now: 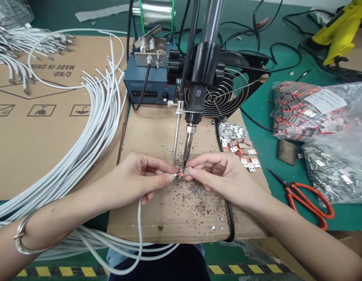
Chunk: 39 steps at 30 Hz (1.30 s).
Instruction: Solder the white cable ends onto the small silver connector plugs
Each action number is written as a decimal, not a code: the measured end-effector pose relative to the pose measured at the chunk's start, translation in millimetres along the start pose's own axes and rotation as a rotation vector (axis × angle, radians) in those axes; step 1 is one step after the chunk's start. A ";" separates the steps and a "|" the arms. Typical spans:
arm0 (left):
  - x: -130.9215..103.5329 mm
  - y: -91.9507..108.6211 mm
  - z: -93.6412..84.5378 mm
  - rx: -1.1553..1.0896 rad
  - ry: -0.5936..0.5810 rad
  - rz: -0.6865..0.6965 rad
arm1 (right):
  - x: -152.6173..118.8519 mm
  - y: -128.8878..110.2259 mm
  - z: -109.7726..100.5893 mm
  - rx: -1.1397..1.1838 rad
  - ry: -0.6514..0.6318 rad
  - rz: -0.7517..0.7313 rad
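Pinched in my left hand (pixel 150 177) is the stripped end of a white cable (pixel 139 218), which hangs down from my fingers toward my lap. My right hand (pixel 216 171) grips a small USB connector (pixel 187 170) with an orange insert between thumb and forefinger. Cable end and connector meet right under the tip of a mounted soldering iron (pixel 188 146). Beside the iron a thin metal solder guide tube (pixel 177 136) points down at the same spot. Whether the wires are joined to the connector is too small to tell.
A bundle of white cables (pixel 103 113) curves along the left. Behind stand a blue solder feeder (pixel 145 91) and a fan (pixel 217 93). Loose connectors (pixel 242 146), bagged connectors (pixel 295 109), a brown sponge (pixel 286 152) and orange-handled scissors (pixel 308 199) lie right. Solder debris dots the cardboard (pixel 142 144).
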<state>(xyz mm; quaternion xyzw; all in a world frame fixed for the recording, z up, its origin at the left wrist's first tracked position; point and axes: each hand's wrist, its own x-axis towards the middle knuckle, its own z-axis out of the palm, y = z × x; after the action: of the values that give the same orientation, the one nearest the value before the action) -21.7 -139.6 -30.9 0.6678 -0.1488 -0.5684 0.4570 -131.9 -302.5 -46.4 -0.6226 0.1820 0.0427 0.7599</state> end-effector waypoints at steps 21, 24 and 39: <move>0.6 1.4 4.1 -0.053 0.003 -0.035 | -1.1 2.0 -0.8 -0.125 -0.009 -0.029; -0.2 0.8 3.6 -0.052 -0.003 -0.044 | -1.1 3.6 1.1 -0.164 0.005 -0.045; -0.4 -0.8 4.7 -0.056 0.015 -0.036 | -1.5 7.9 4.1 -0.239 0.037 -0.020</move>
<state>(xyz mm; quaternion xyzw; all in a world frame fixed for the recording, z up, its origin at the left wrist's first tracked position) -26.3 -141.0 -30.9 0.6614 -0.1174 -0.5755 0.4665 -134.7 -296.5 -52.6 -0.7114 0.1832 0.0449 0.6770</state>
